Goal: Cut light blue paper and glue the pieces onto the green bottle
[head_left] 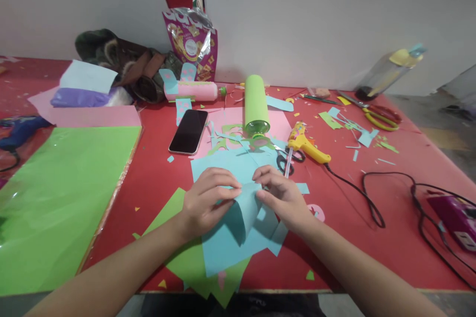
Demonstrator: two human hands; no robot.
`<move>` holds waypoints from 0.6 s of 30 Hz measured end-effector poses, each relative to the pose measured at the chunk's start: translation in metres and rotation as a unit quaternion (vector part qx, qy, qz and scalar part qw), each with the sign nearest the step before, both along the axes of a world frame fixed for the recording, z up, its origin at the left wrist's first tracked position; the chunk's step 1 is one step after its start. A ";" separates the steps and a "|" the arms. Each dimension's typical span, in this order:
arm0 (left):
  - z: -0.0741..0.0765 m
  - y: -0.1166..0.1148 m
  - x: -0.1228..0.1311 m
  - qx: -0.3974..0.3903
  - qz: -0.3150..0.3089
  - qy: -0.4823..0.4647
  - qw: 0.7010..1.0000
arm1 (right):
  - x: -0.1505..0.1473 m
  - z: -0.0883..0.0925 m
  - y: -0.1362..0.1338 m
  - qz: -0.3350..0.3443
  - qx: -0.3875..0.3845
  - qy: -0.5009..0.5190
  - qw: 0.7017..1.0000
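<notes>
Between my hands a small folded piece of light blue paper [248, 210] stands partly upright, its crease pointing toward me. My left hand [210, 200] pinches its left edge between thumb and fingers. On the other side, my right hand [284, 198] grips the right edge, thumb in front and fingers curled behind. Beneath lie a larger light blue sheet [219, 257] and green paper [186, 260]. Just beyond my right hand are black-handled scissors [284, 162], partly covered, and a yellow glue gun [308, 146]. A bottle wrapped in green paper [256, 101] lies past the blue sheets.
A black phone [189, 131] and a pink-wrapped bottle [195, 91] lie left of centre. Green sheets in plastic [67, 198] cover the left side. At right are red-yellow scissors [381, 116], paper scraps, a black cord [375, 213] and a purple power strip [453, 218]. A snack bag [193, 44] leans on the wall.
</notes>
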State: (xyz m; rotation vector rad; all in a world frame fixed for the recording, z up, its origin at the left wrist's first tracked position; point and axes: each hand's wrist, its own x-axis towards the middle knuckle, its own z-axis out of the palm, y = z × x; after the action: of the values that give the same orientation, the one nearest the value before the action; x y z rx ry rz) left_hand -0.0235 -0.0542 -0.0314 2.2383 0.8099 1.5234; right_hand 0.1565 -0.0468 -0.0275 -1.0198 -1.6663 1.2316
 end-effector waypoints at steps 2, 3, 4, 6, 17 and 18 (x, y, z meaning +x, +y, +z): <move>0.001 -0.001 0.000 0.015 0.002 0.018 1.000 | -0.001 0.000 0.000 0.004 -0.045 0.036 0.998; 0.001 -0.001 0.000 0.019 0.003 0.025 1.000 | -0.002 0.000 0.000 0.003 -0.065 0.051 0.997; 0.002 -0.001 0.000 0.023 0.005 0.030 0.999 | -0.002 0.000 -0.001 0.001 -0.085 0.063 0.994; 0.002 0.000 0.000 0.032 0.010 0.041 0.999 | -0.003 0.001 -0.001 -0.003 -0.119 0.081 0.990; 0.001 -0.001 -0.001 0.044 -0.004 0.077 0.996 | -0.005 0.001 -0.002 -0.011 -0.224 0.170 0.960; 0.001 -0.001 -0.001 0.043 -0.003 0.078 0.996 | -0.005 0.002 -0.002 -0.010 -0.230 0.172 0.958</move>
State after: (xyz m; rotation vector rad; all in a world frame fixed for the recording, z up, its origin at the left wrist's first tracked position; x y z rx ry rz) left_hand -0.0245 -0.0553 -0.0307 2.4443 0.7940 1.4211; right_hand 0.1512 -0.0488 -0.0260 -1.0126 -1.1209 1.7213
